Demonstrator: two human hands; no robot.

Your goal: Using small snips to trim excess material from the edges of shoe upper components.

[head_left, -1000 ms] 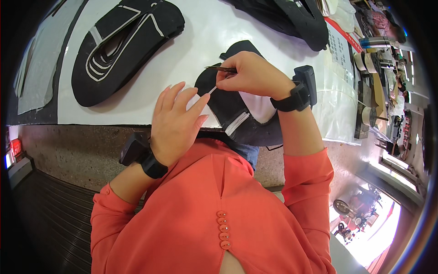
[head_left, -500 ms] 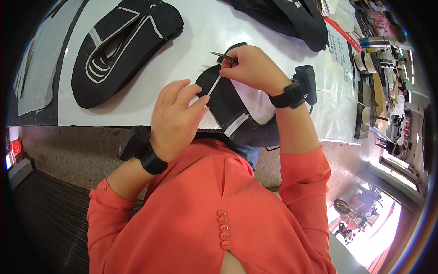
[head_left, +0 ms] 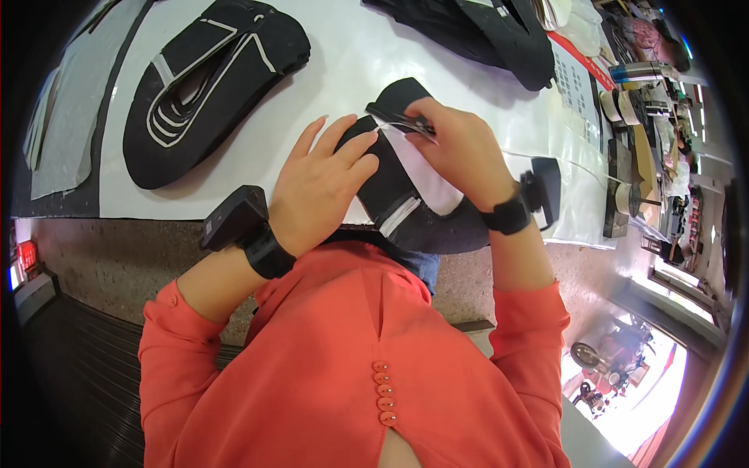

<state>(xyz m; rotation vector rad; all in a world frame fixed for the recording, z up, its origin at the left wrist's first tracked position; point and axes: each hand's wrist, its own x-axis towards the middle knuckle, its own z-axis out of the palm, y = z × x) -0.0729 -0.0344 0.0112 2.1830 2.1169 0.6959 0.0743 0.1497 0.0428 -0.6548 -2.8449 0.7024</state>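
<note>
A curved black fabric piece [head_left: 384, 181], looking like a shoe upper, lies at the table's near edge. Short white strips cross its lower part. My left hand [head_left: 320, 173] rests on its left side, fingers spread, fingertips by the upper edge. My right hand [head_left: 462, 148] is closed round a slim, dark, pointed metal tool [head_left: 421, 125], partly hidden by the fingers. A narrow white tape [head_left: 396, 124] bends between the piece's upper edge and my right fingers. Beyond it a black flap [head_left: 404, 95] stands up.
More black uppers lie at the far left [head_left: 214, 93] and far right [head_left: 499, 35], the left one lined with white tape. White tape spools [head_left: 626, 199] stand at the right edge. Grey sheets [head_left: 74, 117] lie at far left. White sheeting [head_left: 328, 47] covers the table.
My right hand has moved right and nearer me, and the tape has gone from straight to bent. My left hand has shifted slightly right and up along the black piece.
</note>
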